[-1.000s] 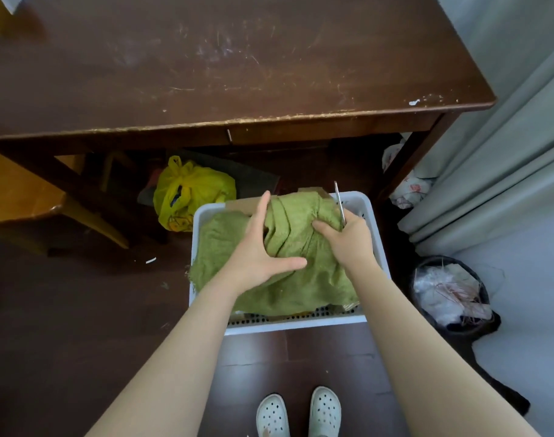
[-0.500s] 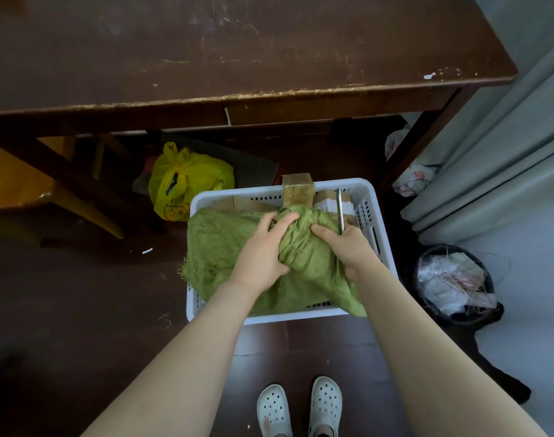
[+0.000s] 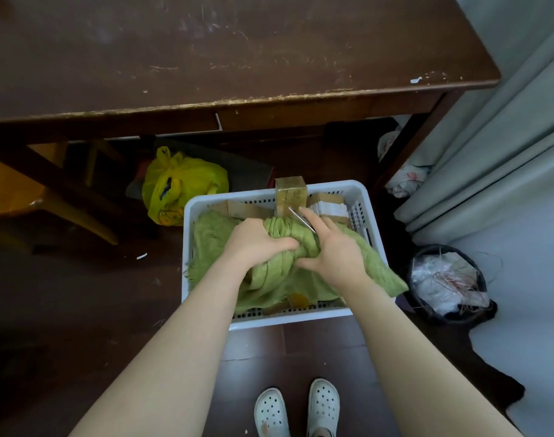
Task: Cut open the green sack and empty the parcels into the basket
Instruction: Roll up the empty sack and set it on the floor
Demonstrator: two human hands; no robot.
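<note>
The green sack lies crumpled across the white basket on the floor. My left hand grips a bunched fold of the sack near its middle. My right hand presses on the same bunch from the right and holds a thin metal blade that points up and left. Cardboard parcels show in the basket's far end, one standing upright above the rim. More brown parcels peek out under the sack at the near edge.
A dark wooden table overhangs just beyond the basket. A yellow plastic bag sits under it at the left. A black bin full of waste stands right of the basket, by grey curtains. My white shoes are below.
Both hands have gathered the sack into a tighter bunch and drawn it toward me. More parcels are uncovered at the basket's far end. The blade now tilts left.
</note>
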